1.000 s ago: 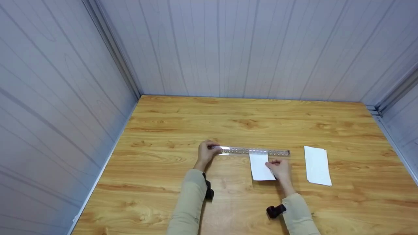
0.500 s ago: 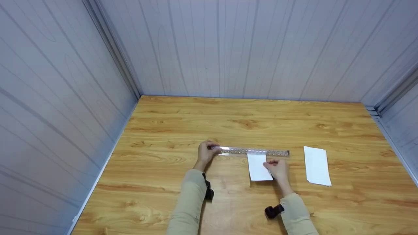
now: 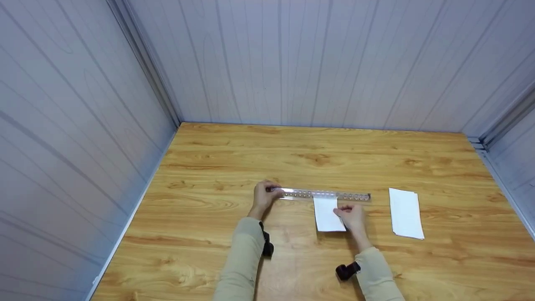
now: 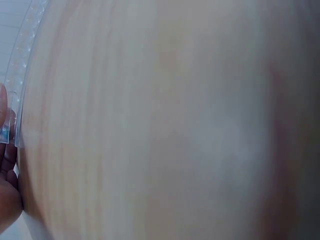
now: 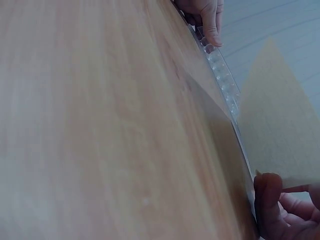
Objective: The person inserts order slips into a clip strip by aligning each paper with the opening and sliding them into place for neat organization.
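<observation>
Left hand [image 3: 262,198] pinching left end of clear strip [image 3: 300,192] running sideways at surface [image 3: 209,163]. Right hand [image 3: 353,218] pinching right edge of white paper [image 3: 327,214], far edge meeting strip; can't tell if slotted in. Paper looking light, creasing easily, wanting edge grip; strip looking stiff, slick, suiting end hold.

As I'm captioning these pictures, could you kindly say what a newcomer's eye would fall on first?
Probably the white sheet in the right hand, its far edge at the clear strip. The left hand grips that strip's left end, and more white paper lies farther right on the wooden table.
</observation>
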Available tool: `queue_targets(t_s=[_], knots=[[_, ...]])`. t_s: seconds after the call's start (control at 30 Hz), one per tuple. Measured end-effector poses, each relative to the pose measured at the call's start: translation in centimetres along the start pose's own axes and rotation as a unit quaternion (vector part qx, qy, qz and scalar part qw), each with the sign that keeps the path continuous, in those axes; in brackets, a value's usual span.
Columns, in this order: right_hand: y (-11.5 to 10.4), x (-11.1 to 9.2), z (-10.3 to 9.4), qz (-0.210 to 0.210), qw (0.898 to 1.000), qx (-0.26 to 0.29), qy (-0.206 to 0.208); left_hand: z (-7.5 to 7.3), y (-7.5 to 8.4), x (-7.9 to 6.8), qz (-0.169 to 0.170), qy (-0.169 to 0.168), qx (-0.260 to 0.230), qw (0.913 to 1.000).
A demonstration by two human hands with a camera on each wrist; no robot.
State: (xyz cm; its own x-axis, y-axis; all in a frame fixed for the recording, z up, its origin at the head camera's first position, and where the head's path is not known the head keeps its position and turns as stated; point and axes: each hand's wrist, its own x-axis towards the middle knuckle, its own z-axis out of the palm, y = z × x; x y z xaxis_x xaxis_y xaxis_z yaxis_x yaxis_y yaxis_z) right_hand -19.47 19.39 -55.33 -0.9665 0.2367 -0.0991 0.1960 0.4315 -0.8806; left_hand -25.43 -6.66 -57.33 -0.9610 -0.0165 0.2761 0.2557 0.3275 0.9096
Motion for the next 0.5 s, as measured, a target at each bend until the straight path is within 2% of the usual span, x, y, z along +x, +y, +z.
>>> queue_targets(t_s=[0.27,0.5], knots=[[-0.02,0.07,0.41,0.003,1.0,0.004,-0.003,0.03,-0.13,0.06,-0.004,0.001,-0.006,1.0],[0.01,0.04,0.69,-0.01,1.0,-0.024,0.002,0.04,-0.25,0.08,0.008,-0.001,-0.016,0.9998]])
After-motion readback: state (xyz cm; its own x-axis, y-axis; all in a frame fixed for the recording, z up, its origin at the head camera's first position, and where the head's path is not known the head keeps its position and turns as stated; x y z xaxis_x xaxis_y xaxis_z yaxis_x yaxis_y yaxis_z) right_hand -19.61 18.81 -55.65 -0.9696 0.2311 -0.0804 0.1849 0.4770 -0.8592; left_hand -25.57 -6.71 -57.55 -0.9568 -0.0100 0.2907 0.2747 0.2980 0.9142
